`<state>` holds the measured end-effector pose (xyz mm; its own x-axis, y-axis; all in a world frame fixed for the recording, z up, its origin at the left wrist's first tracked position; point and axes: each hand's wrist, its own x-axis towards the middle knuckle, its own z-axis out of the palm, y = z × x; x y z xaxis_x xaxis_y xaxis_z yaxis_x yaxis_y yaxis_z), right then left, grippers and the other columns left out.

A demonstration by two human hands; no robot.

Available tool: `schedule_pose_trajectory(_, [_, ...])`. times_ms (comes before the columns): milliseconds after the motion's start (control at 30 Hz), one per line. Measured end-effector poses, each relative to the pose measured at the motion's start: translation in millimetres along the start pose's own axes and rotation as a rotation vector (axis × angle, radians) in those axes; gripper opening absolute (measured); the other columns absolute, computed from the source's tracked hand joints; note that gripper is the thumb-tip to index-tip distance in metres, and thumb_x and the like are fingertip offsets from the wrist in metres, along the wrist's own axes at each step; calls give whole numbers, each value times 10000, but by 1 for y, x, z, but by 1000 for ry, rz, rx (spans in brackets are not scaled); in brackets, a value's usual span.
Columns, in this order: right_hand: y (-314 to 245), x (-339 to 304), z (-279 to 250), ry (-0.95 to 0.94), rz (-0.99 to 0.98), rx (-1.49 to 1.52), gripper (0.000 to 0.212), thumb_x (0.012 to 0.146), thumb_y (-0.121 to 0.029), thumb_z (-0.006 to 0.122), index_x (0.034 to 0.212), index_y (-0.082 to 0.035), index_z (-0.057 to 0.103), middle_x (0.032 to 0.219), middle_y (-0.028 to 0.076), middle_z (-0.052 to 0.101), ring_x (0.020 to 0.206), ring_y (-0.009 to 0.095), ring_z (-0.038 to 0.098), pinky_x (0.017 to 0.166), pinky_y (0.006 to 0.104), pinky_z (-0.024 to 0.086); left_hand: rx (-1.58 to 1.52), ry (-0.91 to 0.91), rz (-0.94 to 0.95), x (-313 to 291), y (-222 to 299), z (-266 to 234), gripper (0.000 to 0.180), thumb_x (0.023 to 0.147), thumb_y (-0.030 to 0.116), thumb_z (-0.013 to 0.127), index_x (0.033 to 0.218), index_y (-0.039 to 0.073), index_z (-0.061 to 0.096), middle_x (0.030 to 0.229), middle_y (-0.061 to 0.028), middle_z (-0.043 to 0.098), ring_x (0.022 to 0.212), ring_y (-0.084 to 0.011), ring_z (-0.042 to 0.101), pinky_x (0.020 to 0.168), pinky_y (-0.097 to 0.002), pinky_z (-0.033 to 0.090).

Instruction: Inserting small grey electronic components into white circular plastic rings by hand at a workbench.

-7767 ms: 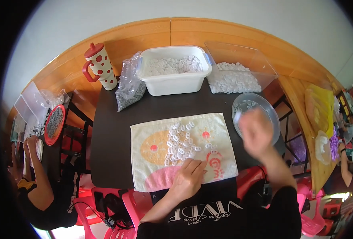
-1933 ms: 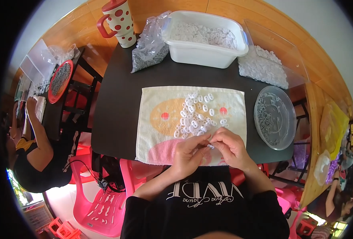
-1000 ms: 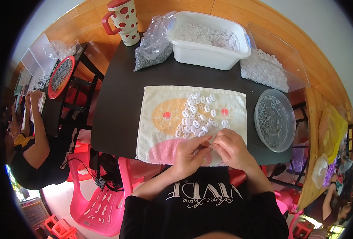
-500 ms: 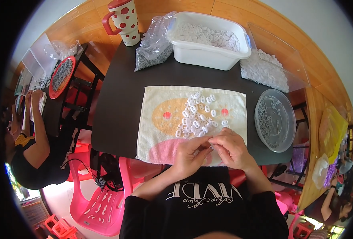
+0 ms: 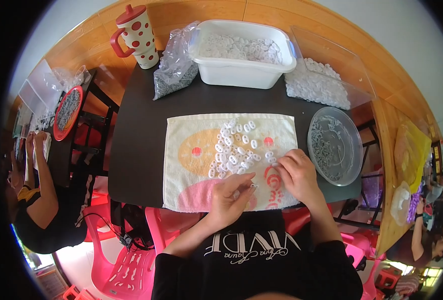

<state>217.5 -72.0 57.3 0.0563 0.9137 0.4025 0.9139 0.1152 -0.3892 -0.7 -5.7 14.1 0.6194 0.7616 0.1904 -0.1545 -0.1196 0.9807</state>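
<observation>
A heap of small white oval plastic pieces with two holes (image 5: pixel 234 152) lies on the patterned towel (image 5: pixel 181 130). My left hand (image 5: pixel 227 199) is curled low over the towel, below the heap, with a small pale piece (image 5: pixel 253 185) at its thumb and fingertips; its exact shape is too small to tell. To the right of the heap, my right hand (image 5: pixel 299 176) has its fingers bent together, the tips at a white two-holed piece (image 5: pixel 274 162). Another such piece (image 5: pixel 270 155) lies just beyond those fingertips. The two hands are apart.
Right of the towel stands a round clear tub (image 5: pixel 354 167) with small grey pieces. Behind are a white bin (image 5: pixel 239 77) of white pieces, a bag of grey pieces (image 5: pixel 174 82), a bag of white pieces (image 5: pixel 316 90) and a dotted tumbler (image 5: pixel 140 42). Another person (image 5: pixel 41 200) works at left.
My hands, together half a second ago, have separated; the right one has moved right to a white piece beside the heap. The view has shifted, moving the table's things left in the picture.
</observation>
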Motion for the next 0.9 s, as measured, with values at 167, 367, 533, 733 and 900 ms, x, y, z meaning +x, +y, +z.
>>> schedule_pose_trajectory(167, [0,-4,7,-16,69,255,107,839,46,676,939,10,663,838,98,602,727,228,606,646,320,479,-12,-11,-34,-1,1,1,377,864,-133,648,1225,-23,640,976,-77,648,884,-110,637,769,-231,509])
schedule_pose_trajectory(367, [-33,-2,11,-84,345,989,108,932,72,599,1017,52,664,864,10,594,705,21,511,594,191,394,-33,20,6,-1,0,2,352,873,-66,658,1220,-11,642,889,-70,666,781,-110,639,684,-245,501])
schedule_pose_trajectory(533, [-35,-2,18,-50,236,959,170,924,77,599,1078,53,668,889,49,612,724,56,536,615,198,412,-164,-4,-55,-2,-4,-1,411,870,-138,635,1262,-15,624,984,-58,635,880,-97,614,760,-232,507])
schedule_pose_trajectory(733, [-43,-4,15,-70,307,949,169,917,73,605,1073,47,667,903,59,630,759,75,568,635,204,439,-296,-24,-96,-4,-5,-1,420,886,-147,607,1289,-25,600,989,-60,635,880,-95,614,754,-231,504])
schedule_pose_trajectory(900, [-41,-3,16,-67,314,927,146,914,70,611,1046,43,667,899,46,631,751,66,563,614,198,435,-315,-18,-83,-3,-5,-1,422,885,-143,612,1288,-23,602,991,-64,638,869,-92,616,755,-226,501])
